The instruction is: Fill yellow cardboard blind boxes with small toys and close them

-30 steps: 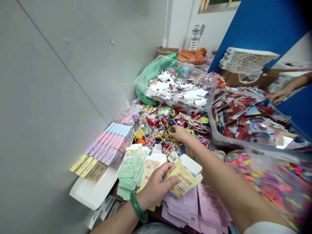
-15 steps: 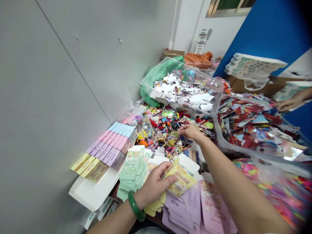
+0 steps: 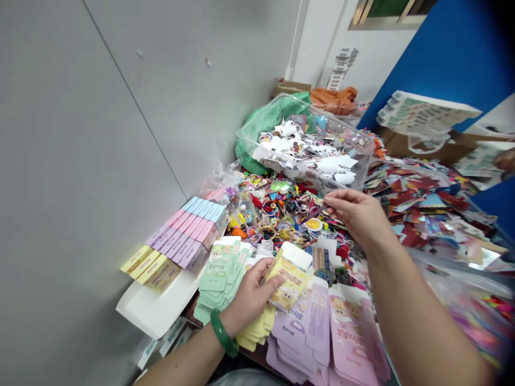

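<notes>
We log the left hand, a green bangle on its wrist, low in the middle of the view. Its thumb and fingers are wrapped around a small yellow printed cardboard box, which is tilted, its white end flap open and pointing away from the person. The box sits just above the fanned flat lilac-pink cartons and beside the stack of flat pale-green cartons. A few flat yellow cartons lie under the hand. The right hand is raised above the heap of small multicoloured hair ties and clips. Thumb and forefinger are pinched narrow on a thin dark strand, too small for us to identify further; the other fingers are curled loosely. Strand and box are apart, the strand higher and to the right. To the left, filled pink, blue and yellow boxes stand in rows against the grey wall, on a white cardboard tray. Behind the heap stands a clear plastic tub of white-backed stickers, with a green plastic bag behind it. To the right lies a spread of red and blue paper cards. Another person's hand shows at the far right edge, its fingers unreadable.
</notes>
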Tool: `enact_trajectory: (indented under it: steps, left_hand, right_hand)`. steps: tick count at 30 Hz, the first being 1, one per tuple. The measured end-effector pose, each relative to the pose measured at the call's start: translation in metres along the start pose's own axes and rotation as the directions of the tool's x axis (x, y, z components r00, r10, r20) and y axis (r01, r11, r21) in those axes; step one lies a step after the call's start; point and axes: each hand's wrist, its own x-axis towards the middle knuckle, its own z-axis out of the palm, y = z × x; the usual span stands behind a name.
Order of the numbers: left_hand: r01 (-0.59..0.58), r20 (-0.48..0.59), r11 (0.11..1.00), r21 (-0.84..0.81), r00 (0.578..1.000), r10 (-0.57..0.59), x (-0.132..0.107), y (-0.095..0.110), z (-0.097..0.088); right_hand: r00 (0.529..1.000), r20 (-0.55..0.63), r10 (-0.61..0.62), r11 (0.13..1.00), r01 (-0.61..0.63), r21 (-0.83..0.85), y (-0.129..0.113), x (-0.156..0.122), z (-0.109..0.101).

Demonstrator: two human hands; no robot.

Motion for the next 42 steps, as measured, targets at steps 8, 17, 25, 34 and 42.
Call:
enact_trajectory:
  steps: [8,17,25,34,42]
  left_hand:
    - [-0.037,-0.021,0.999,-0.002,0.999,0.037,0.001,-0.001,0.005]
    - [-0.075,-0.116,0.997,-0.034,0.991,0.070,-0.002,0.011,0.006]
    - [-0.194,-0.325,0.980,0.043,0.925,0.198,-0.006,0.026,-0.025]
    - [-0.195,-0.329,0.977,0.088,0.920,0.214,-0.006,0.030,-0.024]
    - [-0.184,-0.327,0.980,0.075,0.924,0.198,-0.006,0.032,-0.028]
  right_hand:
    - [0.990,0.094,-0.109,0.979,0.123,-0.160,-0.018,-0.067,0.004]
    - [0.968,0.120,-0.220,0.913,0.247,-0.326,0.011,-0.091,0.011]
    - [0.988,0.137,-0.069,0.652,0.149,-0.743,0.059,-0.011,0.011]
    - [0.924,0.308,0.227,0.554,0.138,-0.821,0.089,0.033,0.064]
    - [0.909,0.328,0.258,0.833,-0.038,-0.552,0.063,0.029,0.035]
